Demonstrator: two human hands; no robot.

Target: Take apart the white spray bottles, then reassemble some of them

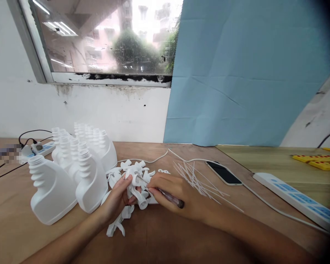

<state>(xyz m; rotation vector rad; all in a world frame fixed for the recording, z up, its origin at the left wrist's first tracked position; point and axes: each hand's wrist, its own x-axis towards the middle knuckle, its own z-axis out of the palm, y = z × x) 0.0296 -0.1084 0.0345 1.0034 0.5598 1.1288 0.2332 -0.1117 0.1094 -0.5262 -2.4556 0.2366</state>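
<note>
White plastic part [138, 195], open at its lower end, is over the wooden table [11, 212], held up at a loose pile of similar pieces [128, 211]. From where I stand, the left hand [116, 198] has it pinched, thumb across the top and fingers curled round below, clamped on it. The right hand [183, 190] is closed around the dark handle of a slim tool [173, 200] (a screwdriver or a pick, I'd guess), its thin shaft aimed at the part's ring-shaped opening; whether the tip touches anything inside, I cannot tell. To do this well, I'd brace the part against the left palm, line the shaft up with the opening and work in small, controlled pushes, since smooth plastic could twist or let the tip skid. Left fingertips are best kept out of the tip's path. White bottles [53, 194] stand grouped to the left, and thin white sticks [194, 179] lie scattered past the right hand, near a phone [224, 173].
</note>
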